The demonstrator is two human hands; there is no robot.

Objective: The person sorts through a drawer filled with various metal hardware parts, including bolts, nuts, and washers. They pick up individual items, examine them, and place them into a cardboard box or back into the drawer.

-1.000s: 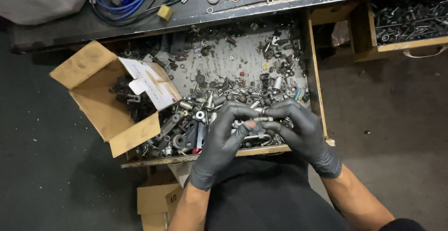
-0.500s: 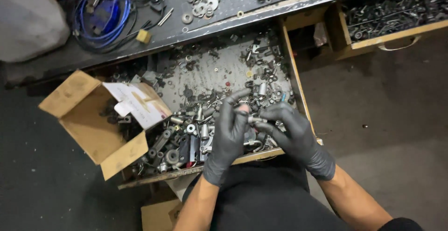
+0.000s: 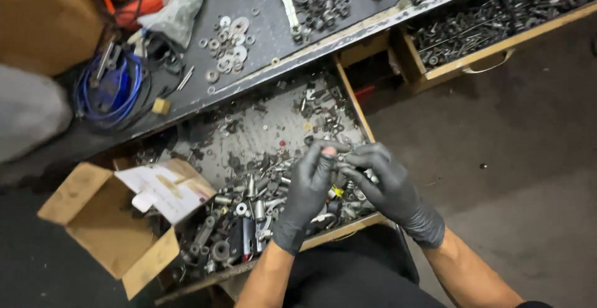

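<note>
Head view looks down on a dark workbench [image 3: 261, 9] strewn with washers [image 3: 229, 42] and a coil of blue cable [image 3: 109, 90]. Below its edge an open wooden drawer [image 3: 357, 106] holds a heap of bolts, nuts and fittings [image 3: 249, 214], and an open cardboard box [image 3: 106, 227] with a sheet of paper on its flap leans at the drawer's left side. A second drawer [image 3: 472, 59] of dark hardware stands open further right.

Both hands wear dark gloves and meet above the drawer's front right corner. The left hand [image 3: 308, 196] and the right hand [image 3: 388, 190] are curled narrow, fingertips pinching a small metal part [image 3: 339, 158] between them. The part is greyish and short; its exact kind is too small to tell.

Handling it well probably calls for keeping it over the drawer, so a slip drops it into the heap, and gripping with the fingertips rather than the loose glove.
</note>
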